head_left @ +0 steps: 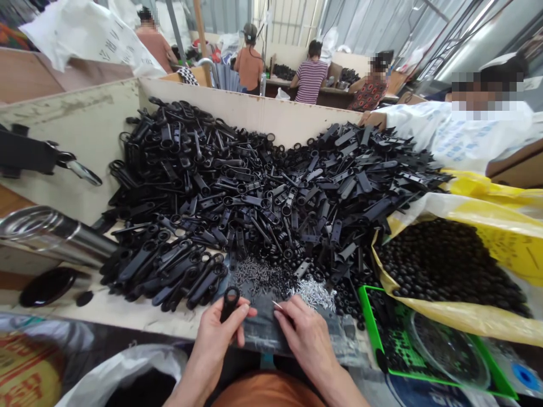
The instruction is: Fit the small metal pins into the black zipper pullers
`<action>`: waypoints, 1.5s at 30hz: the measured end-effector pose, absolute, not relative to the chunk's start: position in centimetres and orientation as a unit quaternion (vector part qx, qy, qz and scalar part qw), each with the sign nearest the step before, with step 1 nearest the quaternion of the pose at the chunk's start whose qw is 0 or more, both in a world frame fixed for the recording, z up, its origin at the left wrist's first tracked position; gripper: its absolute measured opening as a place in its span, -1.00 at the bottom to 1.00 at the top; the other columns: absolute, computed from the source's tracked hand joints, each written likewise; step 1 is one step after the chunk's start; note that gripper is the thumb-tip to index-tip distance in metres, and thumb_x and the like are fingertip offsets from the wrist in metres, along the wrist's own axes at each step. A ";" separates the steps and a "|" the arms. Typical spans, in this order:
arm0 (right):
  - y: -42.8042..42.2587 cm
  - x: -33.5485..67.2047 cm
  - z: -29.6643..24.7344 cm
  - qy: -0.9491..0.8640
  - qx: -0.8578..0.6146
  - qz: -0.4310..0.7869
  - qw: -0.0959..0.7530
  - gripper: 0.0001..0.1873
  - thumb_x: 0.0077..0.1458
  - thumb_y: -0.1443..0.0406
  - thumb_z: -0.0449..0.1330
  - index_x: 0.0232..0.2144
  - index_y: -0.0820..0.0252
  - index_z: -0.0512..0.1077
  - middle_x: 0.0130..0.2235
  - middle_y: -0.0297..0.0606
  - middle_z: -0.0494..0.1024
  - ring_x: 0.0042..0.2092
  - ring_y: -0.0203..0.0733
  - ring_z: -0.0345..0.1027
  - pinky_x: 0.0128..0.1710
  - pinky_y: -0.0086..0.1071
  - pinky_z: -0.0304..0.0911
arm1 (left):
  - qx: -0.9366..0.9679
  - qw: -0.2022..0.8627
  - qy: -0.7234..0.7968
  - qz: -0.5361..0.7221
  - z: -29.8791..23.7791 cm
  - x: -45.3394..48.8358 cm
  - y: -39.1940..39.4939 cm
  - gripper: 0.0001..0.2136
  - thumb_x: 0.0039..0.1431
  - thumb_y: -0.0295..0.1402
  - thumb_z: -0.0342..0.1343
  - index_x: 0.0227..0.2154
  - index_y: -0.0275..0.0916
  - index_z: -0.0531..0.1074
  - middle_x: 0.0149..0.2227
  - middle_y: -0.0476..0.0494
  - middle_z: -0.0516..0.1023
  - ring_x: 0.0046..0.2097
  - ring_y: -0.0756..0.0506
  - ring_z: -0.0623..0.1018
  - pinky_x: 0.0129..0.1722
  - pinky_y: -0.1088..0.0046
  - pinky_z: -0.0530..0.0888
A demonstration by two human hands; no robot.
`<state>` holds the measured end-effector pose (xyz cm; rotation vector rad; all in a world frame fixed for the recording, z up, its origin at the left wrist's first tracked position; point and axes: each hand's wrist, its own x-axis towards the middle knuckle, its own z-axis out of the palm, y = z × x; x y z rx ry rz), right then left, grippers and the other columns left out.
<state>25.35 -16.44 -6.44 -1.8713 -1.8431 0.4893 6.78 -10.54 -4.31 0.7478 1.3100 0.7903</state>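
Observation:
My left hand [214, 345] grips a black plastic looped part [230, 302] upright by its lower end. My right hand [303, 339] pinches a thin metal pin [277, 305] between thumb and fingertips, close to that part but not visibly touching it. Just beyond my hands lie small heaps of silver screws [314, 293] and darker screws [254, 276], with loose black rings [288, 277] among them. A large heap of black plastic looped parts [237, 186] spreads across the bench behind them.
A beige board wall [203, 107] backs the heap. A yellow bag of black beads [445, 265] lies at right, above a green tray [424, 345] holding a clear round dish [449, 350]. A co-worker's white sleeve [449, 133] reaches in at upper right. Other people work farther back.

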 end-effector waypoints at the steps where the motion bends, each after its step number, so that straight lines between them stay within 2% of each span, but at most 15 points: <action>1: -16.4 25.1 -6.6 -0.679 -0.681 0.165 0.219 -0.60 0.45 0.22 -0.07 -0.29 0.11 0.53 -0.32 -0.23 0.52 -0.34 -0.16 0.49 -0.36 -0.38 0.24 | 0.329 0.662 0.576 0.349 -4.2 6.8 -10.6 -0.59 -0.13 -0.09 0.40 -0.32 -0.29 0.50 -0.41 -0.21 0.72 -0.68 0.09 0.37 -0.63 0.58 0.15; 3: -16.3 25.0 -6.8 -0.692 -0.673 0.155 0.209 -0.56 0.45 0.23 -0.09 -0.32 0.11 0.54 -0.33 -0.22 0.52 -0.37 -0.17 0.47 -0.40 -0.38 0.20 | 0.325 0.666 0.573 0.349 -4.0 6.8 -10.9 -0.60 -0.11 -0.10 0.39 -0.32 -0.29 0.50 -0.41 -0.20 0.72 -0.68 0.09 0.38 -0.63 0.59 0.15; 5: -16.0 25.2 -6.6 -0.682 -0.665 0.187 0.240 -0.57 0.43 0.20 -0.06 -0.33 0.11 0.56 -0.34 -0.22 0.53 -0.36 -0.17 0.46 -0.38 -0.38 0.20 | 0.319 0.668 0.573 0.352 -3.9 7.0 -11.2 -0.62 -0.09 -0.11 0.39 -0.32 -0.29 0.50 -0.41 -0.18 0.71 -0.68 0.08 0.39 -0.63 0.59 0.14; 8: -15.2 25.4 -5.5 -0.584 -0.648 0.334 0.358 -0.65 0.32 0.07 0.14 -0.35 0.11 0.59 -0.37 -0.25 0.55 -0.36 -0.17 0.42 -0.36 -0.38 0.22 | 0.311 0.674 0.566 0.357 -3.7 7.6 -11.5 -0.64 -0.07 -0.10 0.38 -0.34 -0.28 0.50 -0.43 -0.18 0.70 -0.69 0.08 0.41 -0.64 0.60 0.11; 11: -14.1 24.6 -4.4 -0.430 -0.592 0.497 0.467 -0.64 0.12 -0.03 0.32 -0.38 0.14 0.60 -0.38 -0.28 0.55 -0.39 -0.19 0.36 -0.43 -0.40 0.18 | 0.313 0.687 0.543 0.367 -3.8 8.3 -11.6 -0.63 -0.07 -0.08 0.39 -0.35 -0.27 0.51 -0.44 -0.16 0.69 -0.69 0.08 0.42 -0.65 0.62 0.05; 15: -13.2 22.7 -4.0 -0.282 -0.529 0.603 0.527 -0.64 -0.04 -0.01 0.44 -0.38 0.15 0.60 -0.42 -0.34 0.51 -0.47 -0.32 0.19 -0.53 -0.48 -0.02 | 0.305 0.688 0.538 0.379 -3.6 8.9 -11.4 -0.62 -0.07 -0.07 0.41 -0.35 -0.27 0.52 -0.47 -0.09 0.65 -0.69 0.11 0.42 -0.66 0.65 0.03; 18: -13.1 21.6 -4.5 -0.243 -0.521 0.618 0.536 -0.63 -0.06 0.00 0.46 -0.40 0.18 0.60 -0.42 -0.34 0.51 -0.50 -0.38 0.04 -0.52 -0.49 -0.06 | 0.300 0.674 0.544 0.400 -3.5 9.2 -11.4 -0.63 -0.08 -0.08 0.42 -0.37 -0.27 0.51 -0.50 -0.02 0.62 -0.69 0.12 0.40 -0.64 0.64 0.16; 21: -13.4 21.4 -5.0 -0.237 -0.524 0.627 0.525 -0.60 -0.05 -0.03 0.44 -0.39 0.18 0.60 -0.40 -0.32 0.53 -0.51 -0.38 0.02 -0.53 -0.48 -0.07 | 0.313 0.656 0.547 0.416 -3.6 9.4 -11.6 -0.66 -0.06 -0.09 0.41 -0.39 -0.25 0.51 -0.51 0.03 0.60 -0.69 0.14 0.37 -0.60 0.62 0.27; 27: -14.1 22.3 -5.1 -0.377 -0.584 0.500 0.517 -0.59 0.03 -0.07 0.38 -0.47 0.16 0.62 -0.40 -0.28 0.47 -0.37 -0.21 0.27 -0.38 -0.39 0.16 | 0.355 0.625 0.546 0.432 -5.0 9.2 -11.8 -0.68 -0.01 -0.08 0.38 -0.39 -0.25 0.53 -0.59 0.06 0.53 -0.67 0.09 0.44 -0.56 0.59 0.33; 30: -14.3 22.5 -5.1 -0.384 -0.592 0.497 0.506 -0.56 0.01 -0.09 0.38 -0.48 0.16 0.62 -0.42 -0.27 0.48 -0.36 -0.18 0.29 -0.36 -0.38 0.19 | 0.364 0.623 0.542 0.431 -5.7 9.1 -11.8 -0.68 -0.01 -0.08 0.38 -0.40 -0.25 0.53 -0.58 0.06 0.54 -0.68 0.08 0.45 -0.58 0.58 0.34; 36: -14.3 22.0 -5.6 -0.190 -0.565 0.607 0.526 -0.46 -0.20 -0.12 0.50 -0.39 0.21 0.63 -0.43 -0.30 0.55 -0.54 -0.42 0.01 -0.58 -0.51 -0.08 | 0.345 0.644 0.538 0.421 -5.4 9.4 -11.8 -0.70 0.02 -0.11 0.37 -0.36 -0.25 0.54 -0.46 -0.06 0.67 -0.68 0.10 0.46 -0.60 0.61 0.36; 40: -14.3 21.5 -5.6 -0.142 -0.538 0.620 0.553 -0.48 -0.24 -0.06 0.55 -0.39 0.22 0.64 -0.46 -0.32 0.49 -0.51 -0.42 0.03 -0.56 -0.54 -0.04 | 0.321 0.647 0.540 0.432 -4.5 9.8 -11.8 -0.69 -0.03 -0.11 0.39 -0.39 -0.25 0.54 -0.51 -0.02 0.63 -0.68 0.08 0.46 -0.63 0.61 0.37; 45: -14.3 21.0 -6.0 -0.162 -0.546 0.602 0.560 -0.52 -0.17 -0.06 0.52 -0.38 0.22 0.64 -0.43 -0.33 0.49 -0.51 -0.42 0.02 -0.55 -0.52 -0.07 | 0.337 0.627 0.549 0.438 -4.0 10.0 -11.7 -0.73 -0.04 -0.16 0.39 -0.41 -0.25 0.53 -0.51 0.02 0.62 -0.63 0.06 0.50 -0.56 0.58 0.43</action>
